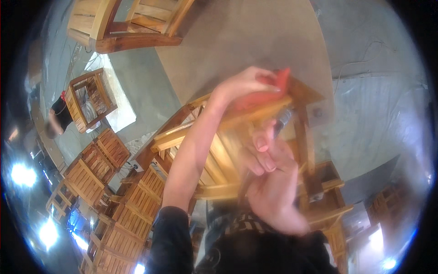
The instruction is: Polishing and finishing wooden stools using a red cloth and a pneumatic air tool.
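Left hand: the left hand (248, 84) lies flat on a red abrasive pad (269, 93), its fingers (269, 81) spread over the pad and pressing it onto the top rail of a wooden chair frame (219, 150).
Right hand: the right hand (269, 182) is curled around a slat or leg of the same frame, its fingers (262, 146) closed on the wood close under the rail.
Where the frame is: raised close to the camera, tilted, in front of the person's dark sleeve (171, 242); what it rests on cannot be told.
Pad handling: it looks thin, soft and light, bending to the rail; it probably needs flat palm pressure, since it would likely slip under fingertips alone.
Frame handling: solid slatted wood, stiff and likely fairly heavy; the smooth, warm-toned surface may be slippery.
Where to hold: the thick rail and legs seem the safest grips, while the thin slats look weaker.
Surroundings: stacked slatted wooden frames (98, 171) lie on the floor at lower left, another wooden chair (130, 23) stands at the top, and another person (59, 116) is well apart at the left edge.
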{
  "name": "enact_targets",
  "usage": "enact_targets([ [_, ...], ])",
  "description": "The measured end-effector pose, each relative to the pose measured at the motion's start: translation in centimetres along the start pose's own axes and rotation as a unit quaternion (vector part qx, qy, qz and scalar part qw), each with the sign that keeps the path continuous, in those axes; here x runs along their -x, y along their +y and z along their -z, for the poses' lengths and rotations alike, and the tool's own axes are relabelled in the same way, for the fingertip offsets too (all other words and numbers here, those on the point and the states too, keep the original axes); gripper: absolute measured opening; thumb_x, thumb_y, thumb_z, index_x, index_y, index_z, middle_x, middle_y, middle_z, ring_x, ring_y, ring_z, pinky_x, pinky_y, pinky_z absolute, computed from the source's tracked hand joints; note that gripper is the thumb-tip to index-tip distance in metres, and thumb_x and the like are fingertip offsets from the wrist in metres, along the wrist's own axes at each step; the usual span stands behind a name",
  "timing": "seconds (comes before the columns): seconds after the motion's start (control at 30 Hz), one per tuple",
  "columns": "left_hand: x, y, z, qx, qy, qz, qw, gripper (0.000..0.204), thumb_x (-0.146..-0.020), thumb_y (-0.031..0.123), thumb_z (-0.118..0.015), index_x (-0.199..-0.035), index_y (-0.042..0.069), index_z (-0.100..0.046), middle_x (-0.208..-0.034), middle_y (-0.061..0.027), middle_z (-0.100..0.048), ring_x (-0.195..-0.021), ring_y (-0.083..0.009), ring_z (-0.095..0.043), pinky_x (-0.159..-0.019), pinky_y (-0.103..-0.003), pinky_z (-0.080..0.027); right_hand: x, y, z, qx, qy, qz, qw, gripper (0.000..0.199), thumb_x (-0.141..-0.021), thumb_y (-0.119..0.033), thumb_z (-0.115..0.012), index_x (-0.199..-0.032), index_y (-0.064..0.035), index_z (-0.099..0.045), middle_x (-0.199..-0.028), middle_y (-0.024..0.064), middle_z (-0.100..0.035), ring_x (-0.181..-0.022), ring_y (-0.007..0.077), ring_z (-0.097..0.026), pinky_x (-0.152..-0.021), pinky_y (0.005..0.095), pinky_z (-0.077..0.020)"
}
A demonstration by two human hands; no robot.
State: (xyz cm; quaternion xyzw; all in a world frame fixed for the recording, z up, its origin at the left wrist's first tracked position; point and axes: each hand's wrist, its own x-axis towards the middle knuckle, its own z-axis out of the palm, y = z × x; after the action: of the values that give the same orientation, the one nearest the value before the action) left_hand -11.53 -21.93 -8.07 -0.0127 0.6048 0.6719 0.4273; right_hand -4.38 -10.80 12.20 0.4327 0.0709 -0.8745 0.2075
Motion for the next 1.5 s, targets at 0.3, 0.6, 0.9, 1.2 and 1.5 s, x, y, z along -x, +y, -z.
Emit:
enact_targets([
  [0.3,0.3,0.3,0.3,0.022,0.005,0.040,0.999,0.049,-0.080,0.028,-0.073,-0.118,-0.001,-0.061,-0.112,-0.0096,-0.064,-0.104,-0.0163,-0.057,-0.095,-0.027,-0.041,-1.4,-1.0,0.4,-0.007,-0.011,-0.002,1.000,0.006,-0.101,-0.011,-0.044,-0.105,-0.0105,-0.048,-0.079,0.0010,-0.049,-0.059,0.0043,-0.037,-0.057,0.0208,-0.0338],
  [0.6,0.1,-0.8,0.6,0.020,0.031,0.036,0.999,0.048,-0.080,0.028,-0.073,-0.116,-0.001,-0.062,-0.104,-0.0081,-0.066,-0.097,-0.0151,-0.059,-0.088,-0.026,-0.045,-2.3,-2.3,-0.4,-0.076,0.017,-0.015,0.997,0.009,-0.092,0.003,-0.046,-0.099,-0.0024,-0.046,-0.073,-0.0007,-0.042,-0.058,0.0040,-0.037,-0.056,0.0172,-0.0363],
  [0.9,-0.8,2.7,-1.4,-0.107,0.039,-0.035,0.993,0.024,-0.076,0.016,-0.076,-0.092,0.001,-0.067,-0.087,-0.0032,-0.066,-0.081,-0.0142,-0.057,-0.078,-0.030,-0.045,1.5,-2.0,1.6,-0.053,0.058,-0.066,0.995,0.009,-0.100,-0.009,-0.045,-0.106,-0.0136,-0.049,-0.075,0.0011,-0.047,-0.052,0.0043,-0.031,-0.050,0.0198,-0.0297],
  [1.2,-0.1,4.7,-1.4,-0.353,0.102,-0.084,0.926,0.031,-0.073,0.025,-0.075,-0.093,0.002,-0.070,-0.087,-0.0173,-0.067,-0.084,-0.0362,-0.062,-0.074,-0.040,-0.049,4.2,-0.3,1.1,-0.013,0.043,-0.112,0.993,0.015,-0.100,-0.010,-0.043,-0.114,-0.0154,-0.043,-0.072,0.0021,-0.049,-0.044,0.0032,-0.031,-0.043,0.0190,-0.0272],
  [1.5,6.0,2.9,1.9,-0.321,0.070,0.084,0.941,0.031,-0.067,0.024,-0.073,-0.087,0.001,-0.066,-0.080,-0.0166,-0.065,-0.078,-0.0299,-0.063,-0.072,-0.039,-0.048,3.3,-0.5,1.1,0.011,0.019,-0.120,0.992,0.015,-0.101,-0.011,-0.041,-0.116,-0.0160,-0.041,-0.073,0.0020,-0.049,-0.042,0.0030,-0.028,-0.042,0.0183,-0.0255],
])
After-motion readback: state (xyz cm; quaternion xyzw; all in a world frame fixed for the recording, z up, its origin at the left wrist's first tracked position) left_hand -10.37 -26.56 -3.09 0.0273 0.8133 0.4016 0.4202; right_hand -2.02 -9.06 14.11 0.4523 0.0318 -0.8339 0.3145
